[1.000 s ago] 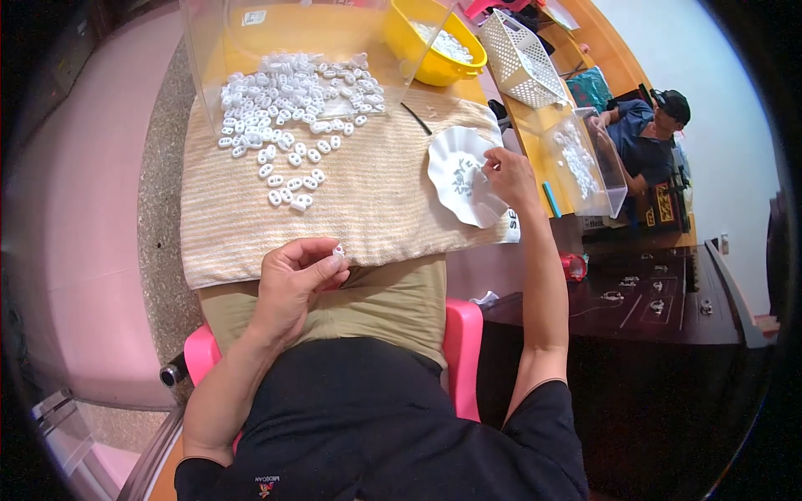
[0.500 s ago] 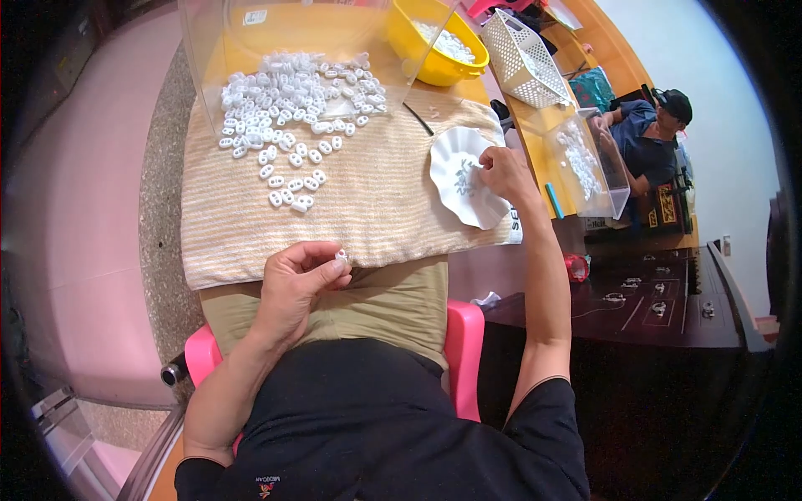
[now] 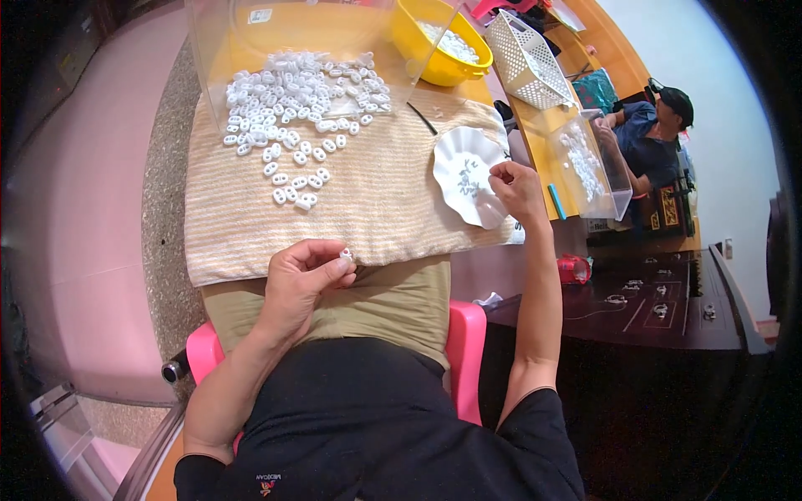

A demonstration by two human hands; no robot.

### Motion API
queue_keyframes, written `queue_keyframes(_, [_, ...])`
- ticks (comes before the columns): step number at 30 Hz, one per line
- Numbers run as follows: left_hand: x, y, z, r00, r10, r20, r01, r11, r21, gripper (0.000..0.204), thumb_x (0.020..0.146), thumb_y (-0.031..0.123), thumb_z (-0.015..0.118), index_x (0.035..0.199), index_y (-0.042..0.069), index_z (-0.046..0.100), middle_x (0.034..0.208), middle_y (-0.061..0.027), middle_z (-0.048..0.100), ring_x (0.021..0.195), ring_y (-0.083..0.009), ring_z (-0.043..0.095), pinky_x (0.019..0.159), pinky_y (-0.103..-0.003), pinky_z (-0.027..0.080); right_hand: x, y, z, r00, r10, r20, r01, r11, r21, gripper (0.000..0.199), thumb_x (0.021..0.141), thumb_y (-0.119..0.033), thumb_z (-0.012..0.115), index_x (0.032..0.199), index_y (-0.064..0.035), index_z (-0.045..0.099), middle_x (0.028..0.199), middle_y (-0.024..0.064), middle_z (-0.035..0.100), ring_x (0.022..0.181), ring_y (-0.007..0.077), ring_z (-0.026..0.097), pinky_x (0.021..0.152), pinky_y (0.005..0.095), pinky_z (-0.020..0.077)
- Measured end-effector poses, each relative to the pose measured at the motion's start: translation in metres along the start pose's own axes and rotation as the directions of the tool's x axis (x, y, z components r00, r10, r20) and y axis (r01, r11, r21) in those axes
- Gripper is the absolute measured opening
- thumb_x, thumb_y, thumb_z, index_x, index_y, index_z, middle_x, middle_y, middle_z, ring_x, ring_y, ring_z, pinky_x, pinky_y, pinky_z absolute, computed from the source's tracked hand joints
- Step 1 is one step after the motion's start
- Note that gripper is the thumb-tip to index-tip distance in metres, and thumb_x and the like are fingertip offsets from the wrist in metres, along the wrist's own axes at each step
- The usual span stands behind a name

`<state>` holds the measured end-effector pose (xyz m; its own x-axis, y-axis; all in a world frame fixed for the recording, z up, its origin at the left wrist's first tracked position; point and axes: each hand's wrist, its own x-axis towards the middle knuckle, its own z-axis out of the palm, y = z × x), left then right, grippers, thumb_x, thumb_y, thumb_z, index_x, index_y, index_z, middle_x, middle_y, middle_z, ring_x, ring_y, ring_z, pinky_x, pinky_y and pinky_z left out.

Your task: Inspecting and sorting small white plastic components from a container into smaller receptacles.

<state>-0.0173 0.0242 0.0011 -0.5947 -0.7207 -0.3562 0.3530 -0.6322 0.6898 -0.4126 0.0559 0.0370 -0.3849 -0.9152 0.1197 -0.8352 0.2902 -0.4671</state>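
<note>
Right hand (image 3: pixel 515 188) has shifted rightward over the dish (image 3: pixel 449 163), curled, grasp indiscernible, apparently mid-pickup; left hand (image 3: pixel 301 280) grips white piece (image 3: pixel 346 253); precise pinch needed next.

L hand (image 3: pixel 301 280) is near, thumb & index pinched tog., other fingers curled beneath. L forearm (image 3: pixel 242 371) angles far & right from a bent elbow. R hand (image 3: pixel 520 194) is farther out, well to the right, fingers bent; can't tell if tips meet. R forearm (image 3: pixel 539 292) runs almost straight out, wrist angled left.
</note>
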Motion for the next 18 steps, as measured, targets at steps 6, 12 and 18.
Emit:
queue_keyframes(6, [0.0, -0.002, 0.002, 1.0, -0.007, -0.001, 0.007, 1.0, -0.007, 0.019, 0.084, -0.002, 0.065, 0.103, 0.0, 0.062, 0.089, -0.0101, 0.068, 0.077, -0.0173, 0.067, 0.073, -0.03, 0.058, -0.007, 0.005, 0.005, 0.993, -0.109, -0.038, 0.11, 0.994, 0.025, 0.012, 0.078, -0.006, 0.066, 0.084, 0.0043, 0.066, 0.071, 0.0049, 0.066, 0.064, 0.0084, 0.061, 0.061, 0.0237, 0.0503])
queue_keyframes(12, [0.001, -0.003, 0.001, 1.0, -0.007, -0.003, 0.007, 1.0, -0.004, 0.018, 0.084, -0.002, 0.065, 0.102, -0.001, 0.062, 0.09, -0.0104, 0.067, 0.078, -0.0178, 0.067, 0.073, -0.03, 0.058, -0.017, -0.003, 0.011, 0.998, 0.067, 0.003, -0.064, 0.942, 0.328, 0.014, 0.076, -0.006, 0.064, 0.084, 0.0037, 0.068, 0.067, 0.0057, 0.066, 0.058, 0.0079, 0.06, 0.055, 0.0231, 0.0493])
queue_keyframes(18, [-0.001, 0.001, 0.004, 1.0, -0.015, -0.008, 0.016, 1.0, 0.013, 0.017, 0.085, -0.001, 0.065, 0.101, -0.001, 0.063, 0.089, -0.0097, 0.067, 0.078, -0.016, 0.066, 0.073, -0.029, 0.058, -0.024, -0.012, 0.023, 0.999, 0.044, -0.011, -0.033, 0.869, 0.493, 0.014, 0.081, -0.004, 0.064, 0.09, 0.0056, 0.067, 0.069, 0.0025, 0.063, 0.058, 0.007, 0.059, 0.052, 0.0217, 0.0502])
